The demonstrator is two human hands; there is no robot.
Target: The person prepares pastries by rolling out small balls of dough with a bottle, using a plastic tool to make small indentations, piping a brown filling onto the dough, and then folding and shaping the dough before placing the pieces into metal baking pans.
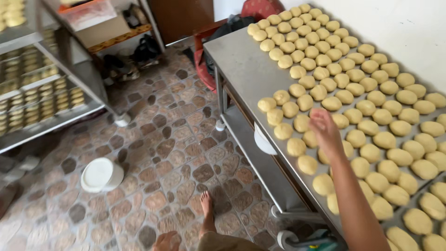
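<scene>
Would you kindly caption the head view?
Right hand reaches over dough balls on a steel table.

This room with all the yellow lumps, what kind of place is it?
Probably a small bakery: rows of dough pieces cover a steel table, and a rack holds more trays. A hand reaches over them.

Soft, even daylight fills the scene, with no hard shadows. The steel table carries a dull, pale sheen along its left edge, and the white wall at the upper right is nearly washed out. The reaching right hand is smeared by motion blur. The rack at the far left looks soft and slightly bowed.
</scene>
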